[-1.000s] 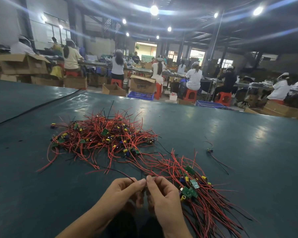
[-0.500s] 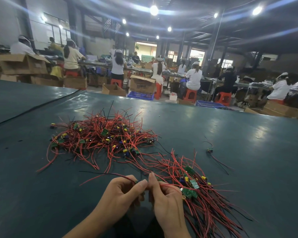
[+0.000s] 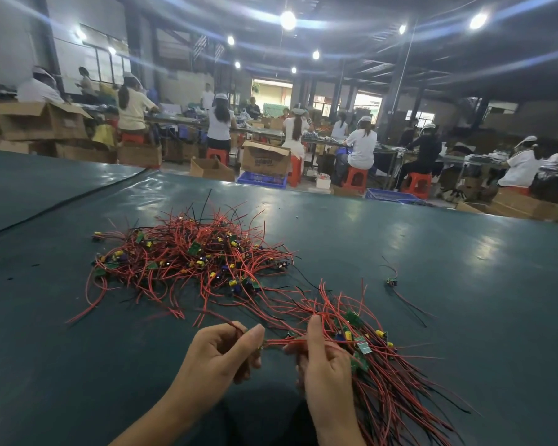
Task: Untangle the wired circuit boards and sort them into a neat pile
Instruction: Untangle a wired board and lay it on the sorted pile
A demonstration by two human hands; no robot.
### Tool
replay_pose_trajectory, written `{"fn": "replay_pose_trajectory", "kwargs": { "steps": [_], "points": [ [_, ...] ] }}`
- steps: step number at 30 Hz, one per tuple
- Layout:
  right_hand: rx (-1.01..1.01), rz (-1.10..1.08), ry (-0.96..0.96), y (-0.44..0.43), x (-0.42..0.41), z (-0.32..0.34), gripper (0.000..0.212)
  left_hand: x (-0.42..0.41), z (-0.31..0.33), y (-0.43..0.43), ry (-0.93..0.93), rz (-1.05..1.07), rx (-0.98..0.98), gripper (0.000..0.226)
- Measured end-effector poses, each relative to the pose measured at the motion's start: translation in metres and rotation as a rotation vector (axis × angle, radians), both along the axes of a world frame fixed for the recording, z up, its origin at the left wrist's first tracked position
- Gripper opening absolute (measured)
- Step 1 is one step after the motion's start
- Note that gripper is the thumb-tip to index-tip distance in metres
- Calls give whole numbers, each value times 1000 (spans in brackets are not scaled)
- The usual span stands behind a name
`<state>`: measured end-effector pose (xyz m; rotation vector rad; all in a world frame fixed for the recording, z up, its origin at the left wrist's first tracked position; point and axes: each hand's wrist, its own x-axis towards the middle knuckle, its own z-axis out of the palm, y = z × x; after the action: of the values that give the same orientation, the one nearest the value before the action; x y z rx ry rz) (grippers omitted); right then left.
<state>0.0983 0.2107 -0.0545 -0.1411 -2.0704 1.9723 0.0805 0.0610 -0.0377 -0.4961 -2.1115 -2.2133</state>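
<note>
One wire (image 3: 287, 341) between both hands (image 3: 226, 349)

No text could be read anywhere. The open cardboard box (image 3: 264, 159) in the middle background carried a dark printed mark on its front, too blurred to make out. Any markings on the wired circuit boards (image 3: 364, 347) were too small to tell.

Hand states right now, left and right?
Left hand: pinching a red wire.
Right hand: gripping the same red wire.
</note>
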Motion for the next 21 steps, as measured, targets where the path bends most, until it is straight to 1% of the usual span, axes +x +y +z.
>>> {"fn": "replay_pose_trajectory", "kwargs": {
  "steps": [2,4,6,7,9,11,14,17,21],
  "points": [
    [101,111,41,-9,0,0,67,0,-3,2,18,-37,-52,38],
    [135,162,48,-17,2,0,71,0,-5,3,28,-54,-57,37],
    [190,115,28,-19,4,1,72,-1,-3,3,27,-48,-55,39],
    [204,80,13,-18,5,2,68,-1,-2,2,20,-30,-40,39],
    [141,37,-24,-14,5,5,62,-1,1,1,-6,27,34,40],
    [12,-3,-64,-5,2,7,62,-1,4,0,-8,69,112,35],
    [-169,-98,-82,6,-2,5,63,-1,4,0,5,82,137,35],
    [-220,-174,-55,6,-1,3,62,-1,1,0,-42,18,52,38],
    [-233,-229,28,1,2,6,61,-8,-6,-4,-108,20,-196,49]
  ]
}}
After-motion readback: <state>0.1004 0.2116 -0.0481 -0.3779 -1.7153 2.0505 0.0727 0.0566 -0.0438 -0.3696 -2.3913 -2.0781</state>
